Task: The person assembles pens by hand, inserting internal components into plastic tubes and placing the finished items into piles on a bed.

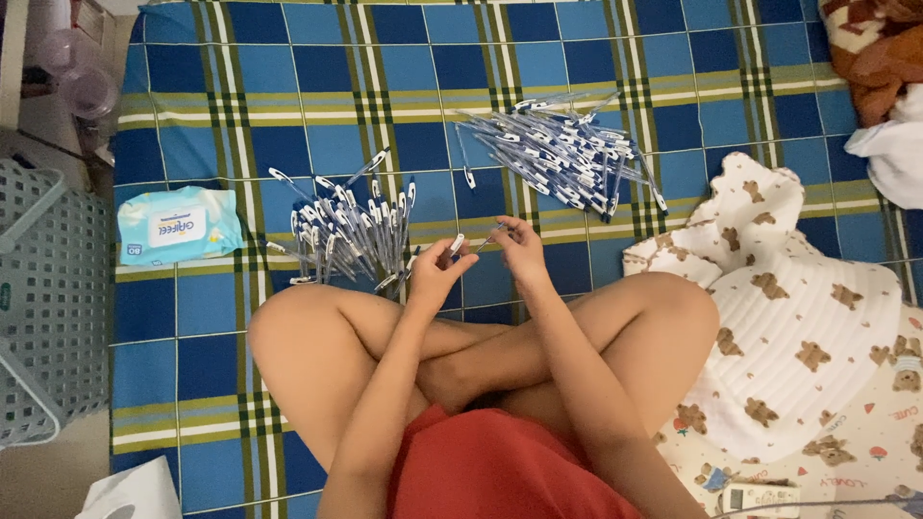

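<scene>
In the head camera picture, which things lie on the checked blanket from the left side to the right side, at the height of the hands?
Grey basket → blue wipes pack → left pile of pens → left hand → right hand → bear-print white pillow.

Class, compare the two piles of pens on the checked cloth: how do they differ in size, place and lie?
The left pile is smaller and lies close to the left hand; the right pile is larger and lies farther off. Left pens fan out, mostly upright in view; right pens slant across. Both are blue-and-white pens on the cloth.
</scene>
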